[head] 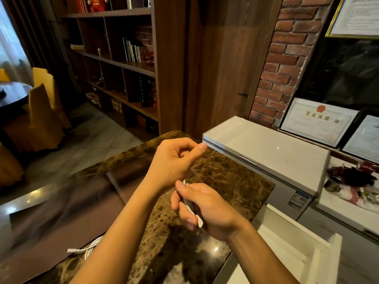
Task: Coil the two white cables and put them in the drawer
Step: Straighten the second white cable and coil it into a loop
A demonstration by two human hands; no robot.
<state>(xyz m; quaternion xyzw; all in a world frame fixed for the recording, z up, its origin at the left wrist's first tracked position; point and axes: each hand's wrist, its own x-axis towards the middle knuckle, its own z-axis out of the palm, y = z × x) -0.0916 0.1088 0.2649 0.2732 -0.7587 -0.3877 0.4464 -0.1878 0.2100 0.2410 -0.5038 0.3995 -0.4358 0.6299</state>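
Note:
My right hand (pixel 207 208) grips a bundled white cable (pixel 189 204) over the brown marble counter (pixel 225 181); a white connector end sticks out below my fingers. Just above it, my left hand (pixel 174 160) hovers with fingers curled and thumb stretched out, and I see nothing held in it. A second white cable (pixel 88 248) lies on the counter at the lower left, partly hidden behind my left forearm. The white drawer (pixel 297 249) stands open at the lower right, under the counter's edge.
A white chest freezer (pixel 266 152) stands right behind the counter. Framed certificates (pixel 317 121) lean against the brick wall. A metal cup and clutter (pixel 348 183) sit at far right. Wooden bookshelves (pixel 123 64) and yellow-covered chairs (pixel 41 111) fill the left.

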